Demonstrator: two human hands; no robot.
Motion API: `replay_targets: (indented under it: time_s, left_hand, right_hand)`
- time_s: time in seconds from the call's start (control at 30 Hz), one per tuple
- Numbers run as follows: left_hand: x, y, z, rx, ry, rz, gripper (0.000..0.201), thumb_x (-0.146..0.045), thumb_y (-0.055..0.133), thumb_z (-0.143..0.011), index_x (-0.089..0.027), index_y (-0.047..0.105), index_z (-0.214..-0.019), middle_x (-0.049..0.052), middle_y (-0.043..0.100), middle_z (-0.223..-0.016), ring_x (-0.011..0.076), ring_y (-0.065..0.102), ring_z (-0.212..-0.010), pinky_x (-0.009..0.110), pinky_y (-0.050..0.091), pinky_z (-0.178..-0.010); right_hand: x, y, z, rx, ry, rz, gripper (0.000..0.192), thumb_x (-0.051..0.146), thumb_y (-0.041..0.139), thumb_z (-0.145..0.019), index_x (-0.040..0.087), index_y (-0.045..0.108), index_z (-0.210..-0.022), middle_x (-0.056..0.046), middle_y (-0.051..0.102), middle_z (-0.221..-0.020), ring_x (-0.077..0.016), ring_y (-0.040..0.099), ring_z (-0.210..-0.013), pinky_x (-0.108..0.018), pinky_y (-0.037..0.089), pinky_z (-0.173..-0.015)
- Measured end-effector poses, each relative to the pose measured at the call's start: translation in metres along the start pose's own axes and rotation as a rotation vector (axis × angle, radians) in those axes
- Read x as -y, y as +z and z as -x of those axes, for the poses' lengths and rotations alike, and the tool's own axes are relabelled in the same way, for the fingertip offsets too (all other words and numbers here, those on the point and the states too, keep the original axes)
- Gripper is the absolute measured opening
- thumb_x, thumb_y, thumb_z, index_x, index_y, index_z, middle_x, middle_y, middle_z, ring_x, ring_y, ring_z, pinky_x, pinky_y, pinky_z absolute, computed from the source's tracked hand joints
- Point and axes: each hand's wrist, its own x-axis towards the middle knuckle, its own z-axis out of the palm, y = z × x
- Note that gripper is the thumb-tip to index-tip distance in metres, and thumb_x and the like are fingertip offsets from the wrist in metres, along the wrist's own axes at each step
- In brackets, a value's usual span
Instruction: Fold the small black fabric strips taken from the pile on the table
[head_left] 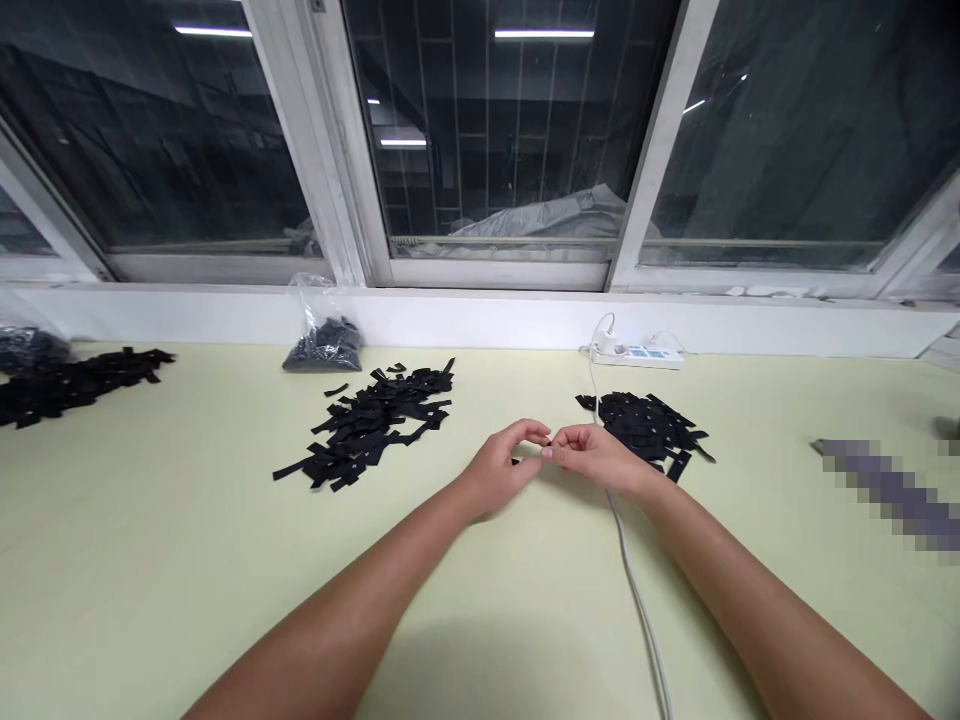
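Note:
My left hand and my right hand meet over the middle of the table, fingertips nearly touching. Between them a small black fabric strip shows in part, mostly hidden by the fingers. The right thumb and fingers are pinched together at its dark end. My left hand curls round the strip, its thumb and index finger bent towards the right fingertips. Just beyond my right hand lies a pile of black fabric strips, some with small light marks. A larger loose pile of such strips is to the left.
A white cable runs beneath my right wrist to a power strip by the wall. A clear bag of black pieces stands at the back. More black strips lie far left. A blurred-out long object is at right.

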Motion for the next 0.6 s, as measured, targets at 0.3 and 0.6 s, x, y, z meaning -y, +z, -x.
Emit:
replay_targets:
  time_s: [0.3, 0.6]
  left_hand:
    - [0.0106, 0.0014, -0.0043, -0.068, -0.093, 0.054, 0.013, -0.019, 0.050, -0.086, -0.018, 0.061, -0.093, 0.001, 0.063, -0.080, 0.0132, 0.057, -0.074, 0.027, 0.045, -0.072]
    - [0.0052, 0.0014, -0.0028, -0.098, -0.010, -0.086, 0.012, -0.031, 0.058, -0.087, -0.020, 0.060, -0.092, 0.004, 0.065, -0.095, 0.0178, 0.060, -0.094, 0.031, 0.047, -0.083]
  right_hand:
    - [-0.0052, -0.0020, -0.0041, 0.056, -0.066, -0.059, 0.035, 0.052, 0.069, -0.076, 0.019, 0.070, -0.088, -0.001, 0.060, -0.077, -0.0122, 0.050, -0.073, -0.028, 0.040, -0.070]
    - [-0.0012, 0.0015, -0.0031, -0.011, -0.060, -0.009, 0.030, 0.048, 0.069, -0.073, 0.020, 0.071, -0.083, -0.001, 0.061, -0.075, -0.0131, 0.050, -0.071, -0.028, 0.042, -0.070]
